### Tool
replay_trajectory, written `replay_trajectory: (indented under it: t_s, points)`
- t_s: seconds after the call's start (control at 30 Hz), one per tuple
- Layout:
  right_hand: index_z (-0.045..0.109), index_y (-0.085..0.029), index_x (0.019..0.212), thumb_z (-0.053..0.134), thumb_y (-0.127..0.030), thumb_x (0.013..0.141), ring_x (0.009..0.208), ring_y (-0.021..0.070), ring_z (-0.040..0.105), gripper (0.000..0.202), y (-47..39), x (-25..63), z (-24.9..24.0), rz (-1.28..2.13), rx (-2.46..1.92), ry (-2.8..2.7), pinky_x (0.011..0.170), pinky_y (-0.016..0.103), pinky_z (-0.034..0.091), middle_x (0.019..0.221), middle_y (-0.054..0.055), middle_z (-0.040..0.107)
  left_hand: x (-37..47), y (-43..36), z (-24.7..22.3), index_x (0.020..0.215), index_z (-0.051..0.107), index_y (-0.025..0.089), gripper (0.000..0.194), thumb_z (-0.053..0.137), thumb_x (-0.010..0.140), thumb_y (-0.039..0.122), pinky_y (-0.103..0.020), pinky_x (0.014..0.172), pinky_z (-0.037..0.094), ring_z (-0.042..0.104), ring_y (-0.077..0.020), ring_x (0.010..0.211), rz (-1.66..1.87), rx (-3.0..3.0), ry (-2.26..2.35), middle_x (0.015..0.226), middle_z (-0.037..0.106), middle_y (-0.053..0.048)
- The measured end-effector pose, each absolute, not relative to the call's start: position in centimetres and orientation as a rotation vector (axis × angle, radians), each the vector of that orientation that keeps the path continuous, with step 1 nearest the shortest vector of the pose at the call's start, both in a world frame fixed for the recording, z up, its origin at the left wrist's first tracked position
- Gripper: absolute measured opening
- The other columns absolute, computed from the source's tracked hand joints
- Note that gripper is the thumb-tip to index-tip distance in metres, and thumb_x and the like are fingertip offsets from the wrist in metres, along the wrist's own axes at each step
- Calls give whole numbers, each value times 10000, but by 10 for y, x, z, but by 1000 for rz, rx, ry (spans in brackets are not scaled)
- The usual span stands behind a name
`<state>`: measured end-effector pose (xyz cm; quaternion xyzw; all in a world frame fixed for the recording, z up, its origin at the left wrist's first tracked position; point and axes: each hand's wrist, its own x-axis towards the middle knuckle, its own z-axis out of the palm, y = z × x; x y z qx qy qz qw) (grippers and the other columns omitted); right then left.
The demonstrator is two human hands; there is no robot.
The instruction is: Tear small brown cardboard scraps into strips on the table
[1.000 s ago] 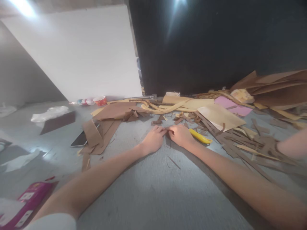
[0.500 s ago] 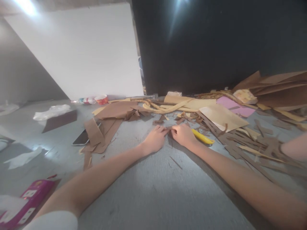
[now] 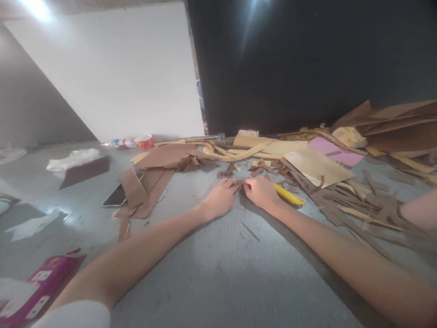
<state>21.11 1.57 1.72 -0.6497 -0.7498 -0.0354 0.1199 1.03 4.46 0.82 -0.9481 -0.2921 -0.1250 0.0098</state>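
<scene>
My left hand [image 3: 221,197] and my right hand [image 3: 261,193] meet at the middle of the grey table [image 3: 218,273], fingertips almost touching. Both are closed in a pinch on a small brown strip [image 3: 240,183], mostly covered by the fingers; whether it is paper or leather I cannot tell. Just right of my right hand lies a yellow tool handle [image 3: 290,196], perhaps of a cutter, partly hidden behind the hand. Brown scraps [image 3: 227,173] are scattered just beyond the fingers.
Brown sheets and a phone [image 3: 116,196] lie to the left, near a magenta packet [image 3: 44,282]. A red paper cup [image 3: 144,141] stands at the back. Cut brown strips [image 3: 341,205] and a pink sheet [image 3: 336,151] spread rightward. Another person's arm [image 3: 421,210] enters at right.
</scene>
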Motion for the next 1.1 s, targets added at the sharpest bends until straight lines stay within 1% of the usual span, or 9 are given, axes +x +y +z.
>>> replay_trajectory:
  t_s: [0.13,0.23,0.4,0.63,0.83,0.97,1.1]
  points:
    - [785,-193,878,501,-215,1060,872,247,718,338,16,212,15,-140,-1881,-2195,852,330,403,922,114,819,10,45,8,1371,733,151,482,455,986,67,-458,1145,489,583,-291,1237,-391,-2951,-916,1359,698,-149]
    - [772,-192,841,512,-206,1044,869,247,710,330,17,213,12,-180,-1875,-2172,866,334,402,912,110,819,10,45,8,1381,731,168,491,464,982,67,-463,1145,484,587,-289,1234,-402,-2954,-922,1357,701,-141]
    - [778,-196,861,516,-219,1047,858,248,707,322,18,213,10,-161,-1913,-2165,816,332,396,906,111,817,10,46,6,1407,724,181,501,474,985,78,-472,1139,491,588,-297,1243,-409,-2952,-917,1368,706,-141]
    - [779,-195,896,506,-215,1064,884,255,721,320,17,212,16,-115,-1942,-2179,808,328,400,943,118,818,10,46,5,1425,715,193,507,481,989,80,-472,1144,484,590,-296,1250,-416,-2946,-918,1369,702,-137]
    - [771,-198,895,504,-204,1056,869,248,719,312,18,213,13,-101,-1935,-2169,763,329,375,921,108,814,10,46,4,1394,728,171,480,469,1000,80,-455,1145,482,584,-291,1251,-419,-2944,-916,1367,700,-144]
    - [770,-199,891,501,-201,1051,863,247,713,313,20,214,11,-104,-1923,-2168,750,330,364,912,108,807,10,47,4,1430,711,187,499,488,994,87,-464,1142,485,588,-295,1243,-413,-2946,-921,1373,697,-146]
    - [768,-203,889,507,-205,1048,847,241,704,306,22,215,8,-87,-1915,-2157,731,325,352,894,101,799,10,46,5,1459,693,187,532,462,991,80,-480,1140,493,592,-298,1245,-421,-2957,-927,1359,703,-146]
